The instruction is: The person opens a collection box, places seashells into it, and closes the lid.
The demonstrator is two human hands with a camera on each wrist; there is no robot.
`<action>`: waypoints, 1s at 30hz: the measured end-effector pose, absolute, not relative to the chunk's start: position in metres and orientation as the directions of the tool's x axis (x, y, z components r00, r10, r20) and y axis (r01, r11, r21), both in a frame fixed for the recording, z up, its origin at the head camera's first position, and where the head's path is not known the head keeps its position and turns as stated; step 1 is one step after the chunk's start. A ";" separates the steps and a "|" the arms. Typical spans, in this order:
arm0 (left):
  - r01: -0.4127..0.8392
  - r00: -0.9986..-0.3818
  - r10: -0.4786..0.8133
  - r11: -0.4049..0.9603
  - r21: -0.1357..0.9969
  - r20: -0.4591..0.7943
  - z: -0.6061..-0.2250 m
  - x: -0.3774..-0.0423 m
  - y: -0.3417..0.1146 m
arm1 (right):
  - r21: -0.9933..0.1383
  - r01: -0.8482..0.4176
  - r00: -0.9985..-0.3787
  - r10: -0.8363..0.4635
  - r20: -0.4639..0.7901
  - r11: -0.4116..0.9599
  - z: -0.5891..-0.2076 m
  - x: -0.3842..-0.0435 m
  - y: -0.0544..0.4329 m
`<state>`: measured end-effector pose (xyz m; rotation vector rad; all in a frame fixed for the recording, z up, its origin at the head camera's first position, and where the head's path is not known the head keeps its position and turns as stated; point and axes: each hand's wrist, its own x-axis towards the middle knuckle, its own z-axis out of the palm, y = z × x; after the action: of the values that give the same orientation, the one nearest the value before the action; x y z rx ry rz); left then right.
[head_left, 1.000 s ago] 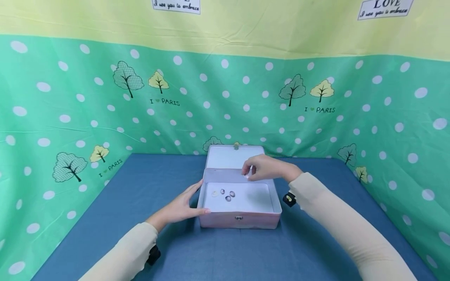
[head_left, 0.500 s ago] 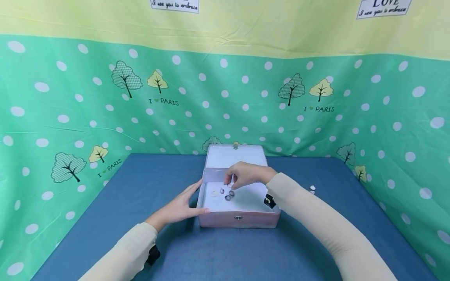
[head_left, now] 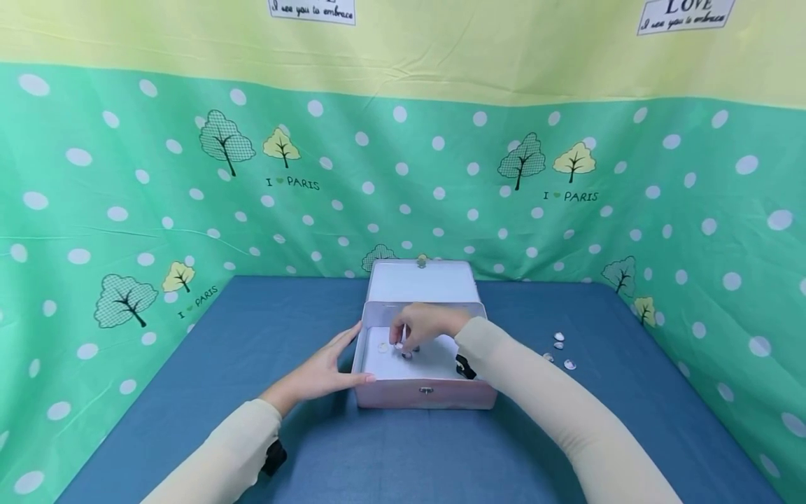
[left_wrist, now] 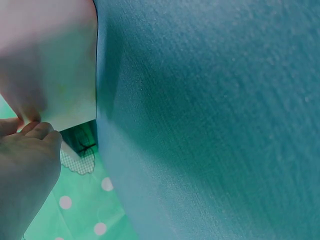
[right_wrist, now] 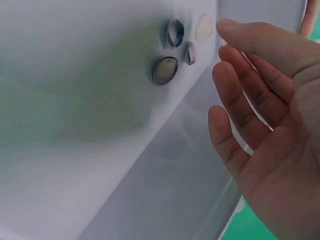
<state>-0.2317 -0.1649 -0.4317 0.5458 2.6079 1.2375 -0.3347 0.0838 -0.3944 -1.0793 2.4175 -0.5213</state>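
A pink metal box (head_left: pixel 428 395) with a white inside stands on the blue table, its lid (head_left: pixel 420 280) swung back. My left hand (head_left: pixel 321 367) rests against the box's left front corner, fingers along the side and thumb at the front rim. Over the left part of the box floor, my right hand (head_left: pixel 423 324) pinches a small pale seashell (right_wrist: pixel 223 43), mostly hidden by thumb and index finger. Below its fingertips lie dark-rimmed seashells (right_wrist: pixel 165 70) and a pale seashell (right_wrist: pixel 204 28). The left wrist view shows fingertips touching the box's outer wall (left_wrist: pixel 65 75).
Several small pale shells (head_left: pixel 559 346) lie on the blue tabletop (head_left: pixel 302 308) to the right of the box, beyond the right forearm. A green and yellow printed curtain (head_left: pixel 403 175) hangs behind and along both sides of the table.
My right hand has moved left and down, from above the box's middle to near the shells on its floor. The loose shells at right have come into view. My left hand stays in place.
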 end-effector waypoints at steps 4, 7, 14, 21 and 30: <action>0.238 -0.911 0.412 0.583 0.777 -0.031 -0.432 -0.232 -0.164 | -0.495 -0.602 -0.609 -0.761 -0.223 0.627 -0.395 -0.334 0.086; 0.236 -0.912 0.410 0.585 0.776 -0.032 -0.433 -0.232 -0.164 | -0.491 -0.607 -0.620 -0.759 -0.201 0.625 -0.390 -0.332 0.091; 0.230 -0.915 0.403 0.575 0.785 -0.027 -0.432 -0.232 -0.163 | -0.485 -0.622 -0.637 -0.757 -0.142 0.615 -0.366 -0.331 0.111; 0.233 -0.918 0.396 0.586 0.776 -0.024 -0.433 -0.233 -0.164 | -0.469 -0.622 -0.652 -0.746 -0.133 0.627 -0.348 -0.326 0.137; 0.248 -0.913 0.408 0.586 0.772 -0.017 -0.433 -0.233 -0.165 | -0.448 -0.610 -0.697 -0.712 -0.089 0.654 -0.333 -0.318 0.179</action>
<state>-0.2331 -0.1653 -0.4331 0.5484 2.6222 1.2313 -0.3176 0.1795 -0.3334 -1.0671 2.6160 -0.5696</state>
